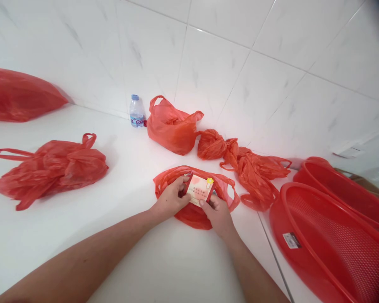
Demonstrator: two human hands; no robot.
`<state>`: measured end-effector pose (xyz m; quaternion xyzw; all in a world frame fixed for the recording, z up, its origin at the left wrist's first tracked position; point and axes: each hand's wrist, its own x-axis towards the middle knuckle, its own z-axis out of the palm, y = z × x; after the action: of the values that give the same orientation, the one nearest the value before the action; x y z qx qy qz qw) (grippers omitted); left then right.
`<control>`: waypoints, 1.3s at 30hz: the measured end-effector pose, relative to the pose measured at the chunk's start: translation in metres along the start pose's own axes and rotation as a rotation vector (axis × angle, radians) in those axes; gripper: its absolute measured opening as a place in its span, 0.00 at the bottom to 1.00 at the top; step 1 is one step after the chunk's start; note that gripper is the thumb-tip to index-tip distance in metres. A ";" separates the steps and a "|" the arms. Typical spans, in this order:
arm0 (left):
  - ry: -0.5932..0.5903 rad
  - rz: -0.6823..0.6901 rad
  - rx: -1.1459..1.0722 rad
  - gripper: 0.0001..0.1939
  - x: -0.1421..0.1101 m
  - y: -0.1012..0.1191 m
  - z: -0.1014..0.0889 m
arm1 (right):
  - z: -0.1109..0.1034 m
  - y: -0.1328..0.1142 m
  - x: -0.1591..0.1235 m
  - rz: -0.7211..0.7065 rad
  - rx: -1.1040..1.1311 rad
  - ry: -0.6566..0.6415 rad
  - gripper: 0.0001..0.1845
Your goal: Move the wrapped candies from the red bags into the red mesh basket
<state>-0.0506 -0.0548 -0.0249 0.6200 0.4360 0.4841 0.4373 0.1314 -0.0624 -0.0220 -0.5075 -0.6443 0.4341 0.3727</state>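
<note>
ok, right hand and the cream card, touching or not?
Touching. The head view shows the right hand with its thumb over the lower edge of the cream card, no gap between them.

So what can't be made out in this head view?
In the head view:
Printed card: lettering, too small and blurred.
Right hand: some fingertips, hidden behind the card.
Red bag beside the bottle: contents, hidden by its plastic.
Far-left bag: remainder, cut off by the left edge.
Nearer basket: partly cut off by picture edges.

Card lettering (198,192) illegibly small, near red basket (282,219) and leftmost bag (19,97) cut off
</note>
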 end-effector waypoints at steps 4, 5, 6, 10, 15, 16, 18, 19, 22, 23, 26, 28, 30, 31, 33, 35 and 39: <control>0.006 0.003 -0.025 0.22 0.000 -0.002 0.000 | -0.001 0.001 0.000 0.004 -0.003 0.017 0.18; 0.002 -0.001 -0.037 0.21 0.000 -0.002 0.000 | -0.001 0.001 0.000 0.009 -0.011 0.020 0.18; -0.007 -0.007 -0.049 0.20 0.000 -0.002 0.000 | -0.001 0.001 0.000 0.015 -0.020 0.021 0.17; -0.041 -0.022 -0.080 0.17 0.002 0.000 -0.001 | 0.000 0.000 -0.001 0.015 -0.037 0.019 0.16; -0.026 -0.024 -0.028 0.17 0.002 0.002 -0.001 | 0.002 -0.003 -0.001 0.017 -0.045 0.015 0.17; -0.019 -0.024 -0.012 0.17 0.002 0.003 0.000 | 0.002 -0.004 -0.001 0.009 -0.032 0.005 0.17; -0.008 -0.026 0.015 0.16 0.001 0.004 0.001 | 0.002 -0.005 -0.001 -0.002 -0.002 -0.014 0.17; -0.004 -0.028 0.027 0.16 0.001 0.004 0.002 | 0.002 -0.005 0.000 -0.002 0.007 -0.017 0.17; 0.011 -0.029 0.053 0.16 -0.001 0.006 0.003 | 0.002 -0.006 0.000 0.008 0.002 -0.013 0.17; 0.017 -0.029 0.055 0.16 -0.001 0.006 0.003 | 0.001 -0.006 0.000 0.010 0.004 -0.013 0.17; 0.022 -0.032 0.031 0.18 -0.002 0.007 0.002 | 0.001 -0.006 -0.001 0.004 0.029 -0.019 0.17; 0.007 -0.032 -0.009 0.18 -0.002 0.008 0.001 | 0.001 -0.006 -0.001 -0.001 0.034 -0.019 0.18; -0.016 -0.035 -0.054 0.18 -0.002 0.007 0.001 | 0.001 -0.005 -0.001 -0.002 0.025 -0.022 0.18; -0.026 -0.040 -0.077 0.17 -0.001 0.007 0.001 | 0.001 -0.005 -0.001 -0.002 0.019 -0.023 0.18; -0.037 -0.055 -0.113 0.15 -0.001 0.008 0.001 | 0.001 -0.004 0.000 -0.003 0.000 -0.023 0.18; -0.043 -0.073 -0.133 0.13 0.000 0.008 0.001 | 0.001 -0.003 0.000 -0.006 -0.022 -0.020 0.18; -0.053 -0.080 -0.136 0.11 0.000 0.009 0.001 | 0.001 0.000 0.000 -0.001 -0.039 -0.024 0.18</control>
<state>-0.0491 -0.0569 -0.0167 0.5836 0.4146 0.4780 0.5090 0.1303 -0.0627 -0.0223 -0.5091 -0.6572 0.4274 0.3554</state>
